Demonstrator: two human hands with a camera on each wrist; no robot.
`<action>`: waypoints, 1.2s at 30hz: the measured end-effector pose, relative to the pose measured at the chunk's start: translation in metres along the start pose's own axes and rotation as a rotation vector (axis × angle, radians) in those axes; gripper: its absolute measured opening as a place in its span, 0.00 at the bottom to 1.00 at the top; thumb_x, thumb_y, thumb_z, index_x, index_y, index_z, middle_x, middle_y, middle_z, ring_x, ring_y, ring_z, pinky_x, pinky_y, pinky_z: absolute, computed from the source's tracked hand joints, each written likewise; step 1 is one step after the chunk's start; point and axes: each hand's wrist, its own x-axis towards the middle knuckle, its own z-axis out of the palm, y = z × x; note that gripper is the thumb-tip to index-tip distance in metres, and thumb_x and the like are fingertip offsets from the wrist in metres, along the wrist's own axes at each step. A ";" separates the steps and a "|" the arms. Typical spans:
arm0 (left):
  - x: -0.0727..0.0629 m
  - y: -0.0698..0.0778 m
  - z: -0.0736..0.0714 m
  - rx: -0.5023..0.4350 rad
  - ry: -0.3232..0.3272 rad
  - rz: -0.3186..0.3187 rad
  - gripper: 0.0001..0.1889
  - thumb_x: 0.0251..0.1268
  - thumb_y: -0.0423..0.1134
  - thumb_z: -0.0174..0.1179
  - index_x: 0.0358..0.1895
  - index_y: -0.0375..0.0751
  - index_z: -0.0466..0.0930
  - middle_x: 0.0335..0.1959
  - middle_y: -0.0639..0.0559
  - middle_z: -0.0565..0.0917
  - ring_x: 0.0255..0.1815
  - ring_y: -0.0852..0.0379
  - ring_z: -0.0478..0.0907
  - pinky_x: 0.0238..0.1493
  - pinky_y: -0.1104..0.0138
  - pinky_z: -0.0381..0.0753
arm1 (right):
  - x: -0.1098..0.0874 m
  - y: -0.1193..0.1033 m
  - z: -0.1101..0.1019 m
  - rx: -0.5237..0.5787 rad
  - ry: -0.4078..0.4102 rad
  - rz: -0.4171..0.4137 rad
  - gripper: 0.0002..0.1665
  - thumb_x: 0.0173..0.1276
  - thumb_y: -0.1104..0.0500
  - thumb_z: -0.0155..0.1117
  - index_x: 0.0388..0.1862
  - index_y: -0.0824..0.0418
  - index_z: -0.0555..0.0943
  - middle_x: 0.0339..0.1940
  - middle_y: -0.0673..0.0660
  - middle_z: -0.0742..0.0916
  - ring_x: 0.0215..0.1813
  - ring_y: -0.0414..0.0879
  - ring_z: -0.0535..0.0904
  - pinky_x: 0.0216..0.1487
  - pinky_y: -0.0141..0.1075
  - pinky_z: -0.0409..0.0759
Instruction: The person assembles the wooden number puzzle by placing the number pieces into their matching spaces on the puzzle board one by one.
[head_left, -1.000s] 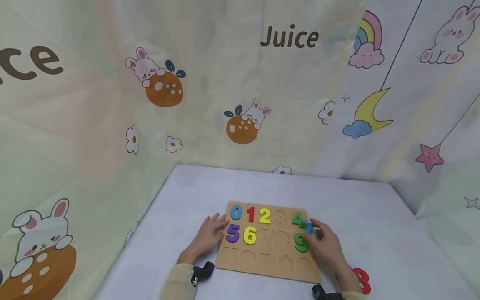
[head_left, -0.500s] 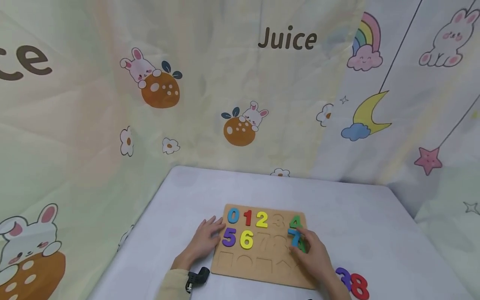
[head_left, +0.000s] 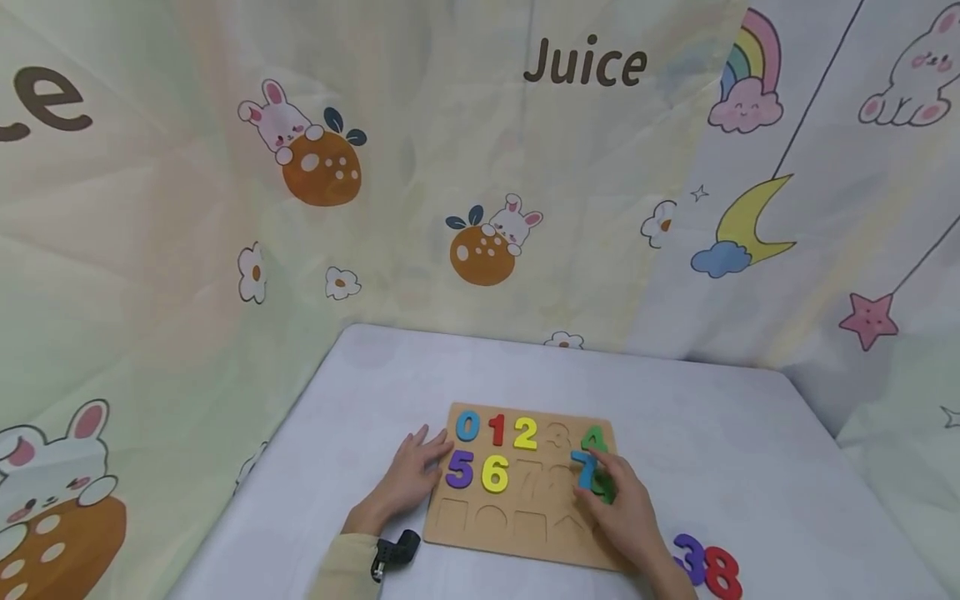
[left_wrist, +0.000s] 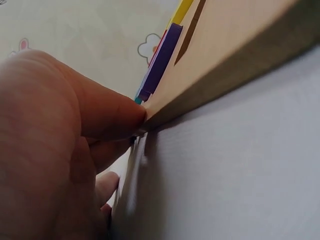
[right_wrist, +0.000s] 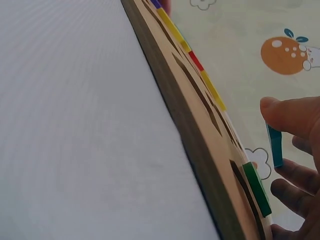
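Observation:
A wooden number puzzle board (head_left: 495, 540) lies on the white table. My left hand (head_left: 405, 479) rests at its left side; in the left wrist view the thumb (left_wrist: 112, 112) touches the board's edge beside a purple 5 (left_wrist: 162, 62). Between the thumb and fingers of my right hand (head_left: 628, 508) is a blue number 7 (head_left: 583, 468), pinched over the board's right part. From the right wrist, the 7 (right_wrist: 274, 145) appears raised off the board. Below it, a green 9 (head_left: 604, 485) is partly covered by my fingers, and a green 4 (head_left: 592, 437) sits just beyond.
Numbers 0 (head_left: 467, 426), 1 (head_left: 498, 430), 2 (head_left: 526, 433) and 6 (head_left: 495, 473) sit in the board. Bare recesses show for 3 (head_left: 557, 435) and 7 (head_left: 528, 481). Beside my right forearm lie a purple 3 (head_left: 692, 557) and a red 8 (head_left: 723, 571).
My right hand has carried the blue 7 leftward from the board's right edge to over the 9, turning it more upright. The left hand stays at the board's left side.

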 end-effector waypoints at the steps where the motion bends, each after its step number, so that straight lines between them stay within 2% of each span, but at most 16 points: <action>1: 0.001 0.000 0.000 0.009 -0.002 0.002 0.23 0.67 0.34 0.56 0.66 0.45 0.74 0.74 0.53 0.65 0.79 0.43 0.44 0.77 0.43 0.39 | 0.001 0.000 0.000 0.005 0.003 0.005 0.41 0.55 0.60 0.77 0.68 0.57 0.71 0.63 0.61 0.77 0.61 0.61 0.77 0.65 0.58 0.73; 8: 0.009 0.002 0.004 0.093 0.013 0.057 0.24 0.70 0.35 0.54 0.69 0.44 0.71 0.74 0.48 0.64 0.79 0.42 0.44 0.78 0.46 0.37 | 0.006 -0.003 0.000 0.005 0.029 0.011 0.40 0.56 0.60 0.76 0.67 0.58 0.72 0.62 0.62 0.77 0.61 0.62 0.76 0.64 0.59 0.73; 16: 0.009 0.004 0.006 0.062 0.026 0.053 0.22 0.69 0.34 0.54 0.66 0.45 0.74 0.74 0.49 0.65 0.79 0.43 0.45 0.78 0.47 0.37 | 0.004 -0.007 0.004 -0.043 -0.029 0.056 0.41 0.57 0.56 0.75 0.69 0.58 0.71 0.66 0.62 0.75 0.69 0.63 0.68 0.69 0.60 0.66; 20: 0.008 0.007 0.007 0.064 0.025 0.059 0.22 0.69 0.33 0.54 0.65 0.44 0.75 0.73 0.48 0.66 0.79 0.43 0.46 0.78 0.47 0.37 | 0.001 -0.009 0.004 -0.061 -0.014 0.049 0.40 0.56 0.56 0.76 0.68 0.59 0.72 0.66 0.63 0.76 0.68 0.62 0.69 0.68 0.61 0.66; 26: 0.009 0.009 0.008 0.061 0.029 0.081 0.21 0.69 0.34 0.54 0.65 0.44 0.75 0.73 0.48 0.66 0.79 0.42 0.46 0.78 0.47 0.37 | 0.003 -0.014 0.009 -0.070 0.044 0.018 0.38 0.55 0.56 0.77 0.64 0.61 0.74 0.64 0.62 0.77 0.69 0.61 0.68 0.74 0.65 0.50; 27: 0.010 0.009 0.008 0.068 0.030 0.086 0.21 0.69 0.34 0.55 0.65 0.45 0.75 0.73 0.48 0.66 0.79 0.42 0.47 0.78 0.46 0.38 | 0.003 -0.016 0.011 -0.068 0.051 0.011 0.38 0.55 0.56 0.77 0.64 0.61 0.75 0.64 0.62 0.77 0.69 0.60 0.68 0.74 0.65 0.50; 33: 0.006 0.004 0.007 0.095 0.044 0.087 0.21 0.68 0.33 0.55 0.64 0.43 0.76 0.72 0.45 0.68 0.78 0.40 0.49 0.78 0.46 0.40 | 0.000 -0.027 0.025 -0.048 0.026 -0.026 0.36 0.53 0.58 0.78 0.62 0.58 0.77 0.64 0.57 0.78 0.67 0.55 0.69 0.68 0.55 0.69; 36: 0.002 0.001 0.006 0.099 0.045 0.079 0.21 0.68 0.32 0.55 0.64 0.43 0.76 0.72 0.45 0.68 0.78 0.40 0.49 0.78 0.45 0.40 | 0.000 -0.031 0.030 -0.027 0.002 -0.018 0.36 0.52 0.59 0.78 0.62 0.57 0.77 0.63 0.55 0.79 0.67 0.54 0.69 0.69 0.54 0.68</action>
